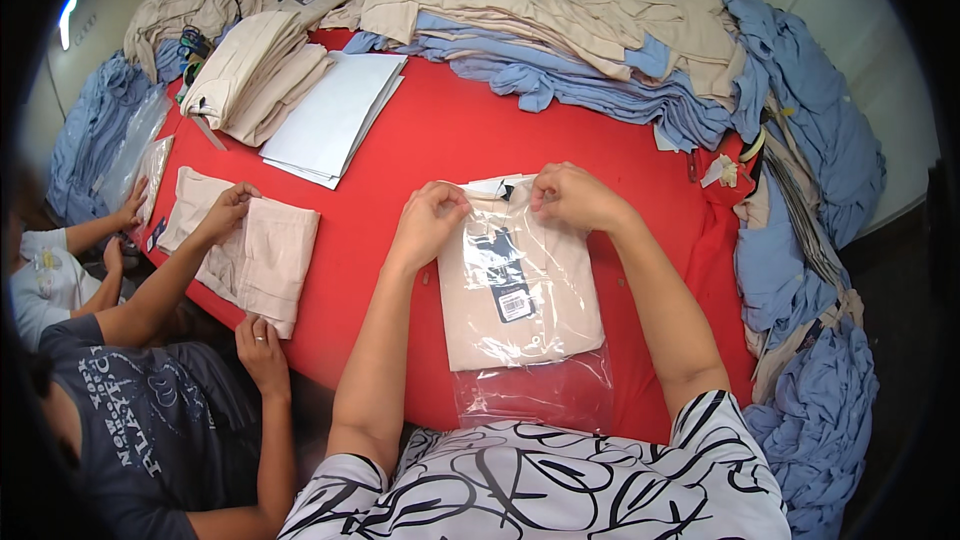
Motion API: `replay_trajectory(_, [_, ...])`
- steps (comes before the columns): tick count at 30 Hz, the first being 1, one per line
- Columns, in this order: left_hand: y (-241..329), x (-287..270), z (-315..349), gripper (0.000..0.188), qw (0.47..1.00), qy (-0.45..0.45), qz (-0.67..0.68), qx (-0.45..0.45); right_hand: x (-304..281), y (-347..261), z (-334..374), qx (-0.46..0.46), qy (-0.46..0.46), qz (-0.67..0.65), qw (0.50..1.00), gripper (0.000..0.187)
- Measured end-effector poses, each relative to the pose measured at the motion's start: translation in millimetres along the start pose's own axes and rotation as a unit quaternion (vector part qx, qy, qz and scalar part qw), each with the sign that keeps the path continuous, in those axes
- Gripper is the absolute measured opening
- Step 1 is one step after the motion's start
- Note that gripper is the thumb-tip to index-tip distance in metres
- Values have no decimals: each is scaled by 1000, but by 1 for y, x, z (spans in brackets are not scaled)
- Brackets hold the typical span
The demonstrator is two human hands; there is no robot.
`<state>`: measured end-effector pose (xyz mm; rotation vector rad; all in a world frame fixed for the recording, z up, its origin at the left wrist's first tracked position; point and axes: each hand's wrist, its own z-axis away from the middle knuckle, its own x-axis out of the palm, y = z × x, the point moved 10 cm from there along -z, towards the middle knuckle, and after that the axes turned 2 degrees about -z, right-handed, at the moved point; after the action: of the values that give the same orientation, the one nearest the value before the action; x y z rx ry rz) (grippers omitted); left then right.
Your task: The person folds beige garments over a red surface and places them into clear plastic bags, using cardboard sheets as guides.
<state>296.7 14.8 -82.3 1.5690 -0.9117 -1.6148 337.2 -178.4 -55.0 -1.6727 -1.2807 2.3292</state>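
Note:
In front of me a folded beige shirt [470, 310] lies flat inside a clear plastic bag [535, 395], whose lower end extends past the shirt toward me. A dark hang tag [508, 285] with a white label shows through the film. My left hand [432, 220] pinches the bag at the top left, beside the collar. With bent fingers my right hand [582, 196] grips its top right edge. Between both hands sits the collar, with a dark patch at its neck. My fingertips partly hide the bag's upper corners.
Left of me a person folds a beige garment [275, 255]; another sits farther left. White sheets [335, 110] and folded beige garments [260, 65] lie on the red tabletop [400, 140]. Heaps of beige and blue clothing [620, 90] line the far side; blue garments [815, 420] hang at the right.

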Motion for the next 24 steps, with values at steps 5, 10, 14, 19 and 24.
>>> replay_trajectory(5, [16,7,8,15,999,-38,4,26,15,-20,-1,-73,84,-57,992,43])
replay_trajectory(10, [24,6,17,17,998,-55,24,1,11,-16,0,-28,74,5,997,27])
replay_trajectory(14, [38,8,27,21,987,-127,-59,-83,7,-7,5,-11,71,-76,994,20])
replay_trajectory(19, [34,22,19,28,980,-115,-163,8,8,15,-8,65,76,-136,986,20])
replay_trajectory(24, [32,28,18,30,981,-134,-138,-32,8,3,-10,35,57,-142,988,17])
